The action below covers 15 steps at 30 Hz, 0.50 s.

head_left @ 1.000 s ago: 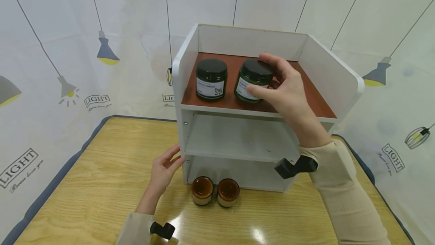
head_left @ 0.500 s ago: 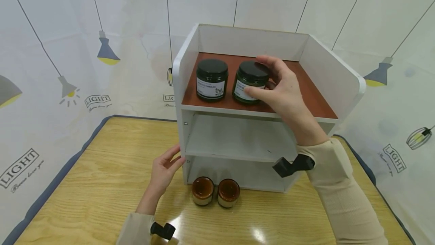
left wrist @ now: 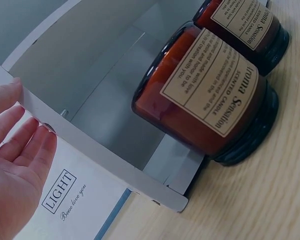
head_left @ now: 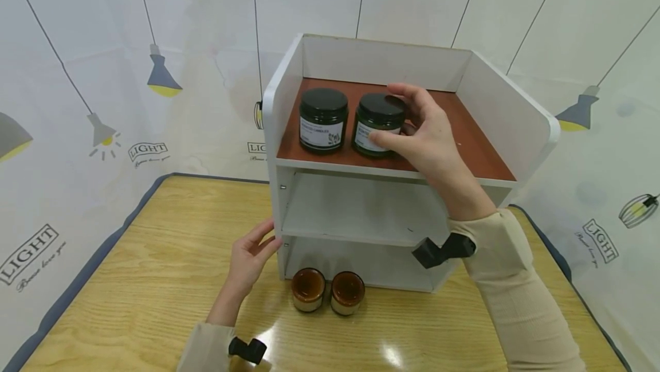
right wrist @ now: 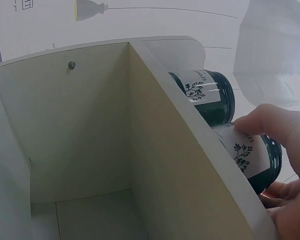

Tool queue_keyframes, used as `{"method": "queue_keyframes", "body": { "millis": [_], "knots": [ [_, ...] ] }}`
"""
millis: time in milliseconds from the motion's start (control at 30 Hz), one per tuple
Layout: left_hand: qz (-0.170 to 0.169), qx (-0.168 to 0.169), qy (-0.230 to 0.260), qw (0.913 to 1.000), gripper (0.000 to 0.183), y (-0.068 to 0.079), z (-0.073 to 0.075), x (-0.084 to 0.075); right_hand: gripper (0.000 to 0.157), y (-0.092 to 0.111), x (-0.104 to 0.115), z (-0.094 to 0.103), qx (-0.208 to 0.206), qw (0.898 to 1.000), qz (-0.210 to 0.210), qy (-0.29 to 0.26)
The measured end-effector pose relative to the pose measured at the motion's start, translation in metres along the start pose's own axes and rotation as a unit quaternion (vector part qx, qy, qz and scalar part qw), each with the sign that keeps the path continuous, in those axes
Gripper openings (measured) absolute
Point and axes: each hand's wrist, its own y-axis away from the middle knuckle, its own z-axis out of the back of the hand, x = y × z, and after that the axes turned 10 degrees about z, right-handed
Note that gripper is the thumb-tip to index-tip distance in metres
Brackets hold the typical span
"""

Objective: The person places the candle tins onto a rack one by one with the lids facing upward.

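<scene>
On the brown top of a white shelf unit (head_left: pixel 361 233) stand two dark green candle jars with black lids. My right hand (head_left: pixel 430 137) grips the right-hand candle jar (head_left: pixel 378 125), thumb across its white label and fingers behind. Close to its left is the other green candle jar (head_left: pixel 323 122); the right wrist view shows both labels with a plant drawing. My left hand (head_left: pixel 249 257) touches the front left edge of the unit with nearly straight fingertips, as the left wrist view (left wrist: pixel 22 155) of that left hand also shows.
Two amber candle jars, the left one (head_left: pixel 307 290) and the right one (head_left: pixel 348 293), stand on the wooden table (head_left: pixel 129 292) before the lowest shelf. Raised side and back walls (head_left: pixel 381 62) border the unit's top. A printed lamp-pattern cloth (head_left: pixel 206 74) hangs behind.
The right-hand green candle jar has shifted slightly left, closer to the other, and now stands straighter; my right hand moved with it. My left hand stays at the unit's edge.
</scene>
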Motion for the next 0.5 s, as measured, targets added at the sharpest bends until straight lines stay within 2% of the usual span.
{"method": "queue_keyframes", "body": {
  "millis": [300,500],
  "knots": [
    [0.001,0.0,-0.001,1.0,0.045,0.0003,0.0002,0.0008,0.064,-0.0014,-0.001,-0.0005,0.005,1.0,-0.005,-0.005],
    [0.001,0.0,-0.002,1.0,0.045,0.0003,0.0007,0.0017,0.072,0.0005,-0.0001,0.0007,0.003,1.0,-0.009,-0.01]
  ]
}}
